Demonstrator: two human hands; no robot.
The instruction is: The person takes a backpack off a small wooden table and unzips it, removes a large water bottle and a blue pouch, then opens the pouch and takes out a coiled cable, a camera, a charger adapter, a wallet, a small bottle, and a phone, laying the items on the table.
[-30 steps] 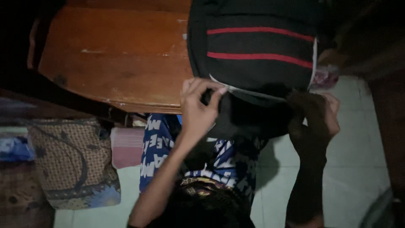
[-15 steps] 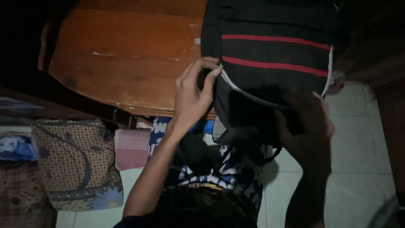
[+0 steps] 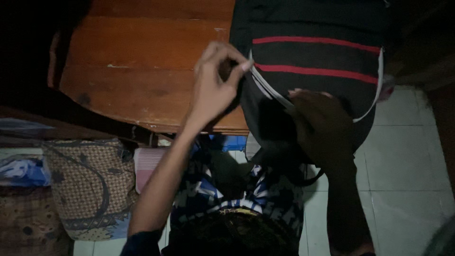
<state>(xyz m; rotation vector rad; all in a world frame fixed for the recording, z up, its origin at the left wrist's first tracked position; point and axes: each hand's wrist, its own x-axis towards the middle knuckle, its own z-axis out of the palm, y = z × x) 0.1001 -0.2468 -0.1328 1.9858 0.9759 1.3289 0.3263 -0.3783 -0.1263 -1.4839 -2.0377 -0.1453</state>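
Your wooden table (image 3: pixel 142 71) fills the frame from nine to twelve o'clock, its rounded edge curving toward you. At one o'clock a black backpack (image 3: pixel 317 57) with two red stripes lies on the table's right end and overhangs the edge above the pale tiled floor (image 3: pixel 407 166). At eight o'clock a patterned brown bag (image 3: pixel 85 185) sits on the floor, with a pink striped cloth (image 3: pixel 147 166) just beside it. At six o'clock you see your own blue-and-white patterned clothing (image 3: pixel 237 194).

Your left hand (image 3: pixel 213 90) is at the backpack's left edge, thumb and forefinger pinched together on something small there, likely a zipper pull by the white trim, though the dim light hides it. Your right hand (image 3: pixel 322 128) lies flat against the bag's dark lower front, fingers spread, steadying it.

By the look of it you are only at the start: the bag appears closed along the trim, with no opening visible yet, and nothing is out on the table.
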